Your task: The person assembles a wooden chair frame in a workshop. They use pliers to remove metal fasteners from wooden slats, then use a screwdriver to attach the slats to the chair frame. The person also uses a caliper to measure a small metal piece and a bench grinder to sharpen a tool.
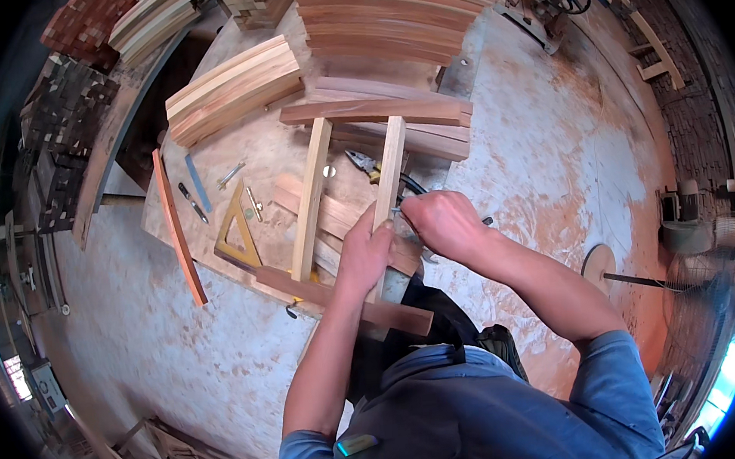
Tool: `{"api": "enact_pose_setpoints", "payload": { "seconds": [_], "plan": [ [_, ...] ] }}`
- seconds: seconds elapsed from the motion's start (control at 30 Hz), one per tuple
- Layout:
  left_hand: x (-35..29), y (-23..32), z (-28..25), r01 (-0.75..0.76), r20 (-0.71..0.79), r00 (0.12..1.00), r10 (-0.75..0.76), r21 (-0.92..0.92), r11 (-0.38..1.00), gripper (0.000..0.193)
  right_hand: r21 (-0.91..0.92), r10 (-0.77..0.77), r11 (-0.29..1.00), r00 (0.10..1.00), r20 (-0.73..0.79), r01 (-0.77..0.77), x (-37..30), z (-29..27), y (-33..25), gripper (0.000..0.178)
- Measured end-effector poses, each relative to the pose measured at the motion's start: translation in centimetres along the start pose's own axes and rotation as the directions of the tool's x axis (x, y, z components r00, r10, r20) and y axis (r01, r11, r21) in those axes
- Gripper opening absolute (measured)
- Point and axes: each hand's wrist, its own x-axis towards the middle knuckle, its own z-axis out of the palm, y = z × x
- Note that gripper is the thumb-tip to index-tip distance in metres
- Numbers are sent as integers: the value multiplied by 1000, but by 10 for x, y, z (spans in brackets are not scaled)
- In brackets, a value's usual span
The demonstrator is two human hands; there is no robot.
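Observation:
A wooden frame of two reddish-brown rails (375, 109) and two pale crosspieces (311, 201) lies at the near edge of the workbench. My left hand (364, 253) is closed around the right-hand crosspiece, below its middle. Against that same crosspiece, my right hand (445, 222) is a closed fist. A small thin metallic bit shows at its fingertips, too small to name. Pliers (364, 165) with yellow and black handles lie beyond, partly hidden behind the crosspiece. Left of the frame is a yellow set square (237, 235).
The workbench (208, 177) also bears a marker pen (192, 202), a blue strip (197, 182) and small metal parts. Wood stacks (393, 12) rise at its far side, with a smaller stack (234, 89) on the left. One curved slat (179, 231) overhangs the left edge. A fan (704, 281) stands right.

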Motion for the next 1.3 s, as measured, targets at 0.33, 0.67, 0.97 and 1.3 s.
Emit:
{"api": "enact_pose_setpoints", "payload": {
  "seconds": [0.33,0.67,0.97,1.3],
  "plan": [
    [23,-24,2,-23,-1,1000,23,73,997,40,698,245,488,850,466,-524,17,27,41,24],
    [28,-45,-6,-95,13,995,94,189,977,46,672,84,618,884,460,-408,18,47,57,26],
    [23,-2,0,138,34,990,-137,-19,990,42,-54,-11,998,995,99,17,5,11,25,10],
    [10,12,-1,109,83,992,-100,-117,987,50,471,173,820,926,336,-325,14,-20,11,19]
  ]
}}
